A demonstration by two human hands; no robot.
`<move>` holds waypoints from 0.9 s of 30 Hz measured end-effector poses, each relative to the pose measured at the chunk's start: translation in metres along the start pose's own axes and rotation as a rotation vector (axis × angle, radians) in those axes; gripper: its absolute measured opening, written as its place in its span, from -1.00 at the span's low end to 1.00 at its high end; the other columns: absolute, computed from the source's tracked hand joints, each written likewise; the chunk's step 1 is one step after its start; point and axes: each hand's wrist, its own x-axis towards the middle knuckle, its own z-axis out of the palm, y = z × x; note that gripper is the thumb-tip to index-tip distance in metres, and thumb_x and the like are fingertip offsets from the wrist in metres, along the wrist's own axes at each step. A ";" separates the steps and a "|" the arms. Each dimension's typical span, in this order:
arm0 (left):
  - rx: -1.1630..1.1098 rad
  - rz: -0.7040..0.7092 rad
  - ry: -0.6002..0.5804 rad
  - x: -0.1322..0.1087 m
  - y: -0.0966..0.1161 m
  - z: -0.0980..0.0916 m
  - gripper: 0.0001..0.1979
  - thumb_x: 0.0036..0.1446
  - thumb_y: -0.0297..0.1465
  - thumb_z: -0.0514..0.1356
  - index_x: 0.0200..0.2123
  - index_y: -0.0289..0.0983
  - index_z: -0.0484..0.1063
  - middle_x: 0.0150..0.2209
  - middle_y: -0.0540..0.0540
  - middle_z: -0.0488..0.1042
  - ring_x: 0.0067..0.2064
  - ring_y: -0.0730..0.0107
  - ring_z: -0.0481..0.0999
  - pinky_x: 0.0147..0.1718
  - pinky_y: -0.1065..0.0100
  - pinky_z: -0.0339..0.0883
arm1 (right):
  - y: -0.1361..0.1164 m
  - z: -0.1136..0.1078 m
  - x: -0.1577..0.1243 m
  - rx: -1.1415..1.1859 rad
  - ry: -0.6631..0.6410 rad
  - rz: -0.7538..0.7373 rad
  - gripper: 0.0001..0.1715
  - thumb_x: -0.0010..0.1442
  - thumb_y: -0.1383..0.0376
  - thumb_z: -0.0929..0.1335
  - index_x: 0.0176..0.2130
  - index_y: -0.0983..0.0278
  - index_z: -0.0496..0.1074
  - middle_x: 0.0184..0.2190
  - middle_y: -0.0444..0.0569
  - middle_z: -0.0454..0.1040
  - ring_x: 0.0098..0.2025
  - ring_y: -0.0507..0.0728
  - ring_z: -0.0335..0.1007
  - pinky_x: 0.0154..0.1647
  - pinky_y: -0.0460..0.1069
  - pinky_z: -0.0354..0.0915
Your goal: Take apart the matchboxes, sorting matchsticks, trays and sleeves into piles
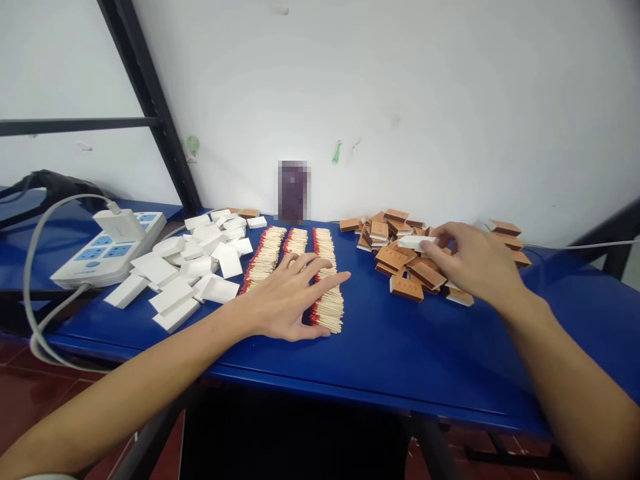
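My left hand (287,297) lies over rows of red-tipped matches, fingers spread. Its index finger and thumb reach across the right-hand row of matches (329,303), the thumb at the near end. It hides the lower parts of the middle row (296,240) and partly the left row (267,257). Between thumb and fingers, my right hand (473,257) pinches a white matchbox tray (414,243). That tray is above a heap of orange-brown matchbox sleeves (407,287); whether it touches them I cannot tell.
White matchbox trays (173,293) are heaped on the blue table (390,360) at left. Beyond them sits a power strip (110,250) with a plugged-in charger and cable. A blurred dark rectangular object (293,193) leans on the wall. More sleeves (505,230) lie at far right.
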 end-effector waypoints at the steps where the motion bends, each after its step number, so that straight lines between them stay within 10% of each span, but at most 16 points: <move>1: 0.003 0.001 0.000 0.000 0.000 0.000 -0.14 0.17 0.09 0.13 0.37 -0.27 0.06 0.20 -0.35 0.26 0.21 -0.17 0.22 0.16 -0.17 0.13 | 0.007 -0.003 0.003 -0.038 -0.019 0.068 -0.70 0.20 0.05 0.28 -0.31 0.21 0.41 -0.34 0.13 0.51 -0.32 0.31 0.39 -0.36 0.11 0.13; 8: 0.019 0.011 0.004 -0.001 0.001 -0.002 -0.17 0.17 0.05 0.15 0.35 -0.32 0.08 0.20 -0.37 0.26 0.22 -0.17 0.20 0.17 -0.19 0.10 | 0.032 -0.003 0.011 -0.142 -0.047 0.388 -0.58 0.21 0.00 0.25 -0.14 0.20 0.47 -0.19 0.25 0.54 -0.15 0.46 0.42 -0.26 0.24 0.23; 18: 0.030 -0.016 -0.011 -0.001 0.002 -0.001 -0.21 0.21 0.06 0.11 0.35 -0.26 0.09 0.18 -0.33 0.28 0.22 -0.15 0.20 0.16 -0.18 0.11 | 0.033 0.015 0.013 -0.150 -0.068 0.368 -0.36 0.20 -0.19 0.23 -0.14 0.27 0.50 -0.15 0.24 0.55 -0.08 0.45 0.44 -0.23 0.21 0.28; 27: 0.015 0.018 -0.011 0.000 0.004 -0.001 -0.28 0.23 -0.02 0.13 0.33 -0.25 0.13 0.19 -0.34 0.28 0.22 -0.16 0.21 0.15 -0.17 0.13 | -0.033 0.024 0.007 0.209 0.059 -0.067 -0.60 0.22 0.02 0.33 -0.11 0.24 0.48 -0.29 0.07 0.55 -0.30 0.24 0.45 -0.30 0.10 0.28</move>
